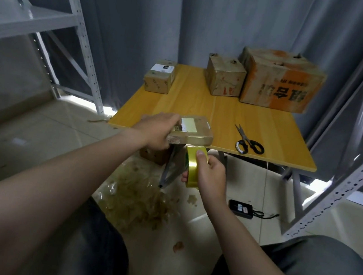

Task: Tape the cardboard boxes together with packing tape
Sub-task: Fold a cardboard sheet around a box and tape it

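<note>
Cardboard forms the flat box [194, 131], which lies at the near edge of the wooden table [225, 118], its near side projecting slightly past the edge. A pale label shows on its top face. The left hand [157, 131] grips the left end of this box, fingers wrapped over the top. Directly below the box's near edge, the right hand [211, 177] holds the yellow tape roll [193, 165], thumb pressed on the outer band and fingers curled round the far side; the roll stands on edge, just beneath the tabletop. To the right of the box, black-handled scissors [249, 142] lie flat on the table, apart from it. At the far left corner sit two small boxes [158, 79], touching one another. At the far right stand a medium box [224, 78] and a large orange-printed box [280, 81], side by side. Crumpled tape scraps [140, 199] lie on the tiled floor below, and a black device [241, 208] with a cable lies to their right.
</note>
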{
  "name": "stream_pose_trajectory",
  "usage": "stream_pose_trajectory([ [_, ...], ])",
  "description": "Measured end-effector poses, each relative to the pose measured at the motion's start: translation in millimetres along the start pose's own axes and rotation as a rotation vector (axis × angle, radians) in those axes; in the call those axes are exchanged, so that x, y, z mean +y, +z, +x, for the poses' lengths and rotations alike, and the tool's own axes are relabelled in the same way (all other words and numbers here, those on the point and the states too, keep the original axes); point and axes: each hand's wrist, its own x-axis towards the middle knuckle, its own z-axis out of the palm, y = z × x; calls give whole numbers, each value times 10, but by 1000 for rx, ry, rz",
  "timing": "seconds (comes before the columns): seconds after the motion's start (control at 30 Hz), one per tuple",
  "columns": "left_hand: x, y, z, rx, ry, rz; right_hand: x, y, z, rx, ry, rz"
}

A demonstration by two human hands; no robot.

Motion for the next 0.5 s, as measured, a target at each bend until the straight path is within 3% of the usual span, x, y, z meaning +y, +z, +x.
stream_pose_trajectory([
  [0.17,-86,-157,32,-10,26,-153,-135,17,-48,-3,-58,28],
  [0.37,-101,-333,47,101,109,-81,-482,-1,9,11,-136,38],
  [0.5,-94,-503,120,235,25,-44,-850,-40,60,-11,-234,9],
])
